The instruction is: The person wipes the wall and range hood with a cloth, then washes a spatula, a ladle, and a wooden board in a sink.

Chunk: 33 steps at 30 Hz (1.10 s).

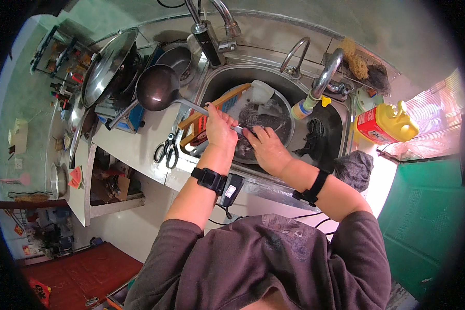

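Observation:
My left hand (pixel 221 126) grips the handle of a metal ladle (pixel 158 87), whose bowl is raised to the left, beyond the sink's left edge. The fingers of my right hand (pixel 269 149) are at the end of that handle, partly around it; a dark scrubber may lie under them, but this is unclear. Below both hands a round metal basin (pixel 288 112) with sudsy water sits in the stainless steel sink (pixel 339 147). A white container (pixel 262 92) and a wooden-framed object (pixel 232 95) rest in the basin.
Black-handled scissors (pixel 166 151) lie on the counter left of the sink. A wok with a lid (pixel 112 69) and a grey pan (pixel 176 62) stand farther left. Faucets (pixel 327 73) rise behind the sink. A yellow jug (pixel 385 123) and a dark cloth (pixel 354 169) are at the right.

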{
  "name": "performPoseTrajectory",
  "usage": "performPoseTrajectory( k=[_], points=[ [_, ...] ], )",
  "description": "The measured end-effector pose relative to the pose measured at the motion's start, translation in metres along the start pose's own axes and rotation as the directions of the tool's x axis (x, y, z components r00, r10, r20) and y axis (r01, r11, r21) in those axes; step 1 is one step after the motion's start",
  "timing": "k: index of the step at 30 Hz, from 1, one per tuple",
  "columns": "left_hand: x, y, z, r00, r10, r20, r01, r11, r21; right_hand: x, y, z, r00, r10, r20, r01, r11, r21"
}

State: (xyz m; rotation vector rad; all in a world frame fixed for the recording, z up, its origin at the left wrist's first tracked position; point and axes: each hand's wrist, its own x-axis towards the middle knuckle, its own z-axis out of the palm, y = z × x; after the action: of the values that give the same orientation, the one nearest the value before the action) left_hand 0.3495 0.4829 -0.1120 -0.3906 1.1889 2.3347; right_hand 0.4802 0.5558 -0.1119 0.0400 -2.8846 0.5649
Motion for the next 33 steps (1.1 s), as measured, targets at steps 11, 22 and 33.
performPoseTrajectory(
  k=[11, 22, 33],
  points=[
    [0.007, -0.034, -0.011, 0.998, -0.048, -0.043, 0.047, 0.999, -0.013, -0.002, 0.010, 0.002, 0.999, -0.039, -0.011, 0.037, 0.994, -0.107],
    [-0.004, -0.011, -0.014, 0.971, -0.157, 0.181, 0.166, 0.985, -0.038, -0.042, 0.059, 0.019, 0.824, 0.389, 0.412, -0.555, 0.402, 0.728],
    [-0.003, -0.026, -0.012, 0.976, -0.213, 0.055, 0.205, 0.971, 0.123, -0.040, 0.020, -0.007, 0.919, 0.212, 0.333, -0.385, 0.668, 0.637]
  ],
)
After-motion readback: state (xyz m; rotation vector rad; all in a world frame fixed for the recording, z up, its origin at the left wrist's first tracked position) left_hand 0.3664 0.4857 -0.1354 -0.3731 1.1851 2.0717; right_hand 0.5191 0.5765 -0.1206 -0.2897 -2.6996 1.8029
